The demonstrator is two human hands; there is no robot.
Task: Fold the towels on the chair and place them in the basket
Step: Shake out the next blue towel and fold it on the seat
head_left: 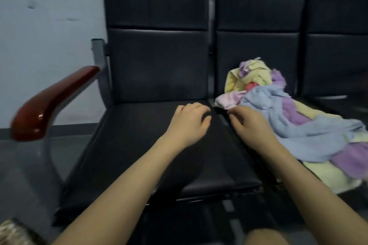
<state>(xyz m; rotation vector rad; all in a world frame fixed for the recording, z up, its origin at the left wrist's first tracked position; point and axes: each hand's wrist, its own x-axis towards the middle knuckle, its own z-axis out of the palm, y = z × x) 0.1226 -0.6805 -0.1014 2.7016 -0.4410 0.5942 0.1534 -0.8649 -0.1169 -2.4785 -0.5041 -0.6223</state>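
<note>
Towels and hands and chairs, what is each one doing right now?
Towel pile: unfolded, heaped loosely on the middle seat.
Left hand: fingers loosely curled, holding nothing, above the left seat.
Right hand: fingers loosely curled, holding nothing, beside the pile.
Left seat: bare, no towel on it.
Armrest: untouched.

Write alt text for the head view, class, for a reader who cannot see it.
Two bare hands, the left hand and right hand, hover empty over a row of black chairs. A heap of pastel towels lies unfolded on the seat to the right.
</note>
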